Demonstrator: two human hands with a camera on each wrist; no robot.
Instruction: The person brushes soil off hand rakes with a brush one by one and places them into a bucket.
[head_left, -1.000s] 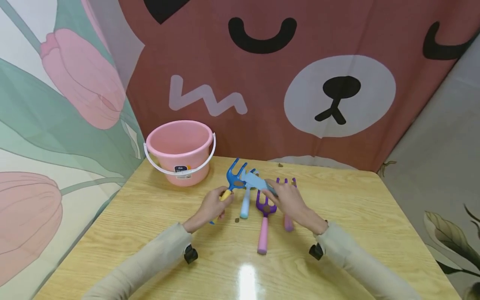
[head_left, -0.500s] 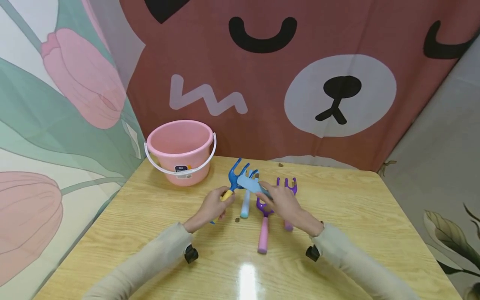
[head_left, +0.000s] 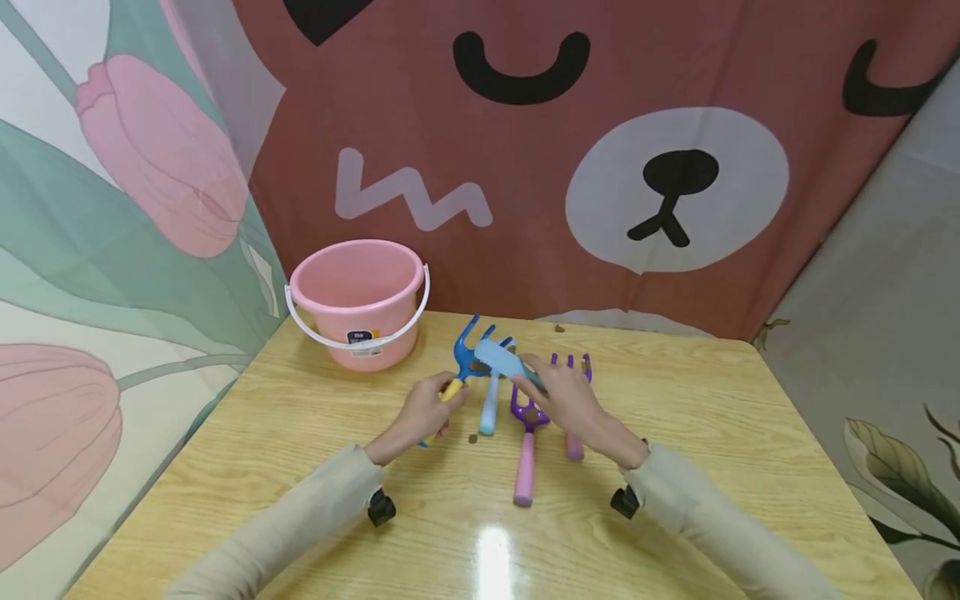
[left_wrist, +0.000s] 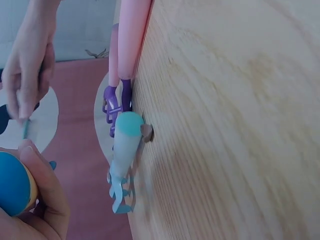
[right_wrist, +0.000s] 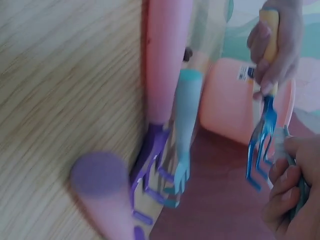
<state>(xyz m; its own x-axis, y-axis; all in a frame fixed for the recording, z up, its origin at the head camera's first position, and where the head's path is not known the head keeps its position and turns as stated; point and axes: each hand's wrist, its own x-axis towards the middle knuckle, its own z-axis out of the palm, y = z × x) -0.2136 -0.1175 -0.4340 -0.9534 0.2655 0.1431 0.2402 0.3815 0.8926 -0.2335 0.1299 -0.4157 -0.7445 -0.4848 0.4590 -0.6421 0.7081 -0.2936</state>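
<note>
2 purple rakes (head_left: pixel 526 454) near right hand (head_left: pixel 568 406)

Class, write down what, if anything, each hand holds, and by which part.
Left hand: blue fork, by its yellow handle. Right hand: pale-blue tool, by its darker end.

Bright glare on table (head_left: pixel 300 433); wrist views hazy

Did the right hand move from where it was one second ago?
Yes, a little: in the head view, the right hand is slightly farther left than a second ago, nearer the pink bucket.
</note>
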